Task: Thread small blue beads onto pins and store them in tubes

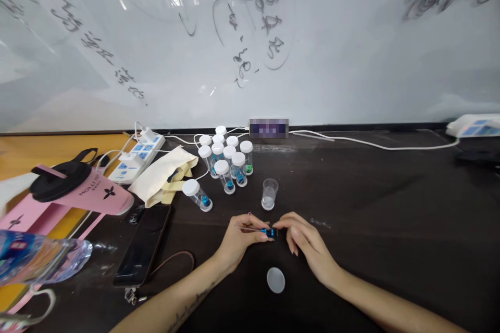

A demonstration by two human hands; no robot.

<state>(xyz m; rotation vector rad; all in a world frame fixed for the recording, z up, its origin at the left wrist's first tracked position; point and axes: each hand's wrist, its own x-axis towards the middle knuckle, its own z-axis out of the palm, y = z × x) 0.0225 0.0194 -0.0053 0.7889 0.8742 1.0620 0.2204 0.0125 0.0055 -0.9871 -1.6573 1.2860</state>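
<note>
My left hand pinches a small shiny blue piece with a dark end between thumb and fingers. A thin pale string runs from it back across the fingers. My right hand is at the piece's dark end, a fingertip at or touching it, the other fingers loosely bent and apart. Just beyond the hands stands a clear uncapped plastic jar. A round white lid lies flat on the dark table between my forearms. To the left, a white-capped jar holds a similar blue piece.
Several more white-capped jars cluster behind it. Left are a phone, a cream cloth pouch, a power strip, a pink tumbler and a plastic bottle. A whiteboard rises behind the table; a white cable runs along it.
</note>
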